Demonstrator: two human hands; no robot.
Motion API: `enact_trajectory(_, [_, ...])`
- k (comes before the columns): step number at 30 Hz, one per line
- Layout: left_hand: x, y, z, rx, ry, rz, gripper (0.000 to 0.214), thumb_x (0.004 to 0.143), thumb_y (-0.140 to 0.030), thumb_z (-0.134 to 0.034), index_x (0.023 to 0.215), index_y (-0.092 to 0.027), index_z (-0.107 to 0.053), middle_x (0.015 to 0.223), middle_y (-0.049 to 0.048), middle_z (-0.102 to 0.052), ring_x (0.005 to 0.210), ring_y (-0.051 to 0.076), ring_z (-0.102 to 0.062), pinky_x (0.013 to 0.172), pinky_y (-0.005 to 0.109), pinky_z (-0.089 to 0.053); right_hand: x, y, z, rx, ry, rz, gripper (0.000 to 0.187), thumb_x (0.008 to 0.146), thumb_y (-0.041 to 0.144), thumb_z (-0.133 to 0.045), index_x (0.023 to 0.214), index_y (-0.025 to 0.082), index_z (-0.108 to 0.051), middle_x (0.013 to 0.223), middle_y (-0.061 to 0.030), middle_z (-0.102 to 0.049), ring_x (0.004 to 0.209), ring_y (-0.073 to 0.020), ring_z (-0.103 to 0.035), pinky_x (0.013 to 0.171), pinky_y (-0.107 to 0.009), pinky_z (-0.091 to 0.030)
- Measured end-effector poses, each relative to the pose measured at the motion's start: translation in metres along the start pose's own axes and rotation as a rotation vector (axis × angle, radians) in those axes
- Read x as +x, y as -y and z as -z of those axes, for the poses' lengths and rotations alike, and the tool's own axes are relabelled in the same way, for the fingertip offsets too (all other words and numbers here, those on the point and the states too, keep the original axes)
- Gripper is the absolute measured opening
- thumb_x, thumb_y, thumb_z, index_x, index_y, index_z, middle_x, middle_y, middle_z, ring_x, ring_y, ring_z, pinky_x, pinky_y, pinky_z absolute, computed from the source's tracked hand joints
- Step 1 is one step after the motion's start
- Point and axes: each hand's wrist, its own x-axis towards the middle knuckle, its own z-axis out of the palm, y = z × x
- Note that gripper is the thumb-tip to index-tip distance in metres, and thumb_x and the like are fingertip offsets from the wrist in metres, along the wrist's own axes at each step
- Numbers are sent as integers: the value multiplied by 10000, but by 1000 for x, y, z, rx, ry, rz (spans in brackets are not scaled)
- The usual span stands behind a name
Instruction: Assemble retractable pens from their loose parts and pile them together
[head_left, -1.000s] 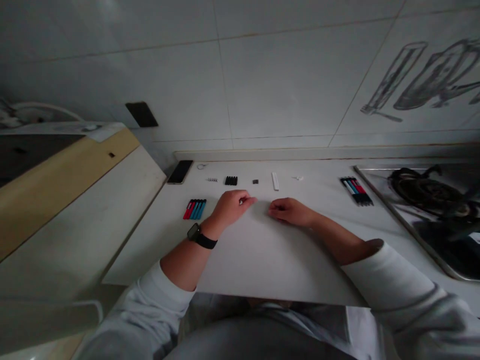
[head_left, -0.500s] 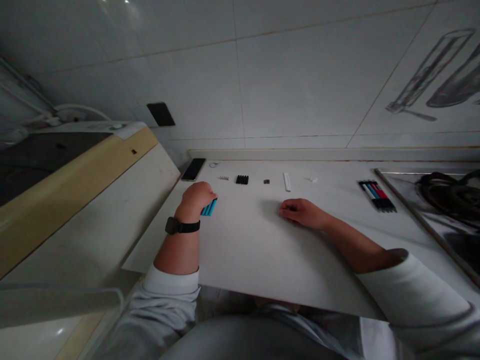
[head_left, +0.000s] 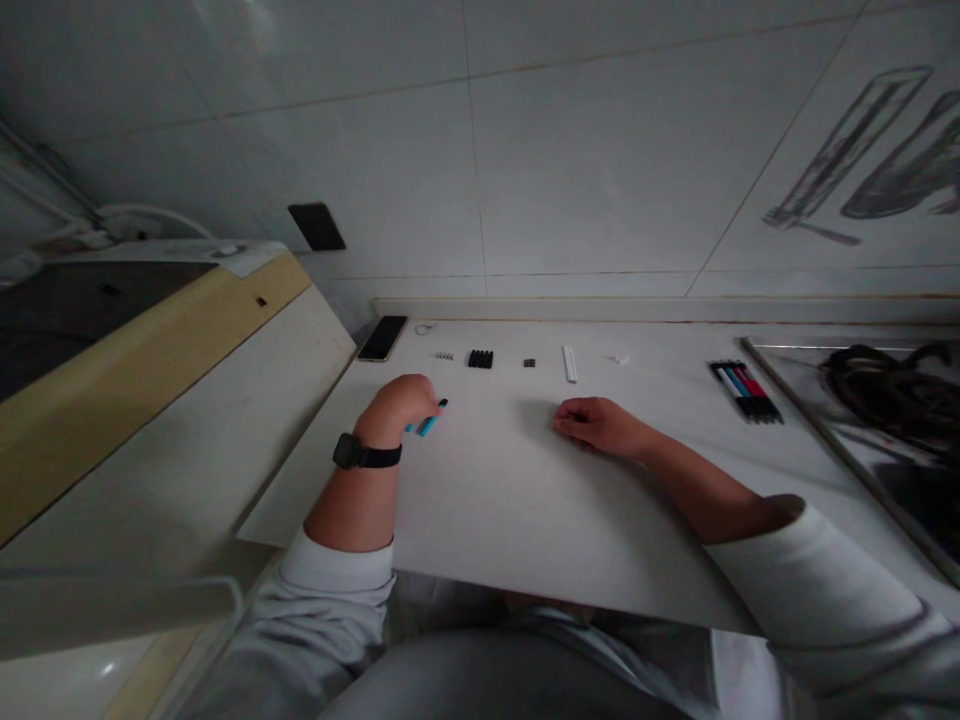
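Note:
My left hand (head_left: 403,405), with a dark watch on its wrist, is closed at the left of the white table. Its fingers pinch a blue pen barrel (head_left: 430,422) with a black end, lying slantwise at the fingertips. A bit of another blue barrel (head_left: 409,428) peeks out below the hand, which hides the rest. On the tabletop right of centre rests my right hand (head_left: 596,422), fingers curled in and nothing visible in them. Beyond the hands lie small springs (head_left: 445,356), black grips (head_left: 481,359), small dark pieces (head_left: 529,363), white tubes (head_left: 570,364) and small whitish pieces (head_left: 619,358).
A phone (head_left: 383,338) and a thin clear ring (head_left: 424,329) lie at the table's back left. Several assembled pens (head_left: 746,391) lie at the right, beside a metal-edged tray (head_left: 840,440) with dark coiled cable. A tiled wall (head_left: 585,180) bounds the back.
My left hand has moved slightly right and nearer to me. One blue barrel now sticks out apart from the others, which the hand mostly covers. The right hand stays where it was.

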Motion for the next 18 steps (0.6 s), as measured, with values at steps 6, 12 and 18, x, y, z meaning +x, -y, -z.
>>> enact_trajectory(6, [0,-55,-33,-31,5,-322,105,813,-251,-711,904,-206,-738,835,47,-744,727,195,-654,656,289,-459,1,-3,0,-30,-9,14,347,873,551,-620,824,208,-629,616,29,-556,533,-121,-503,531,-253,-394])
enact_trajectory(12, [-2,-48,-36,-3,44,-373,87,748,-235,-764,811,-210,-710,899,51,-693,808,207,-650,724,298,-479,2,-7,1,-71,-19,31,329,899,533,-596,834,214,-643,619,26,-575,532,-124,-513,539,-256,-398])
enact_trajectory(18, [-9,-66,-31,-97,13,-461,61,861,-257,-700,915,-228,-700,843,21,-721,749,190,-652,676,292,-455,2,-3,-2,-100,-69,85,286,918,485,-590,896,208,-654,643,24,-584,537,-122,-515,555,-261,-400])
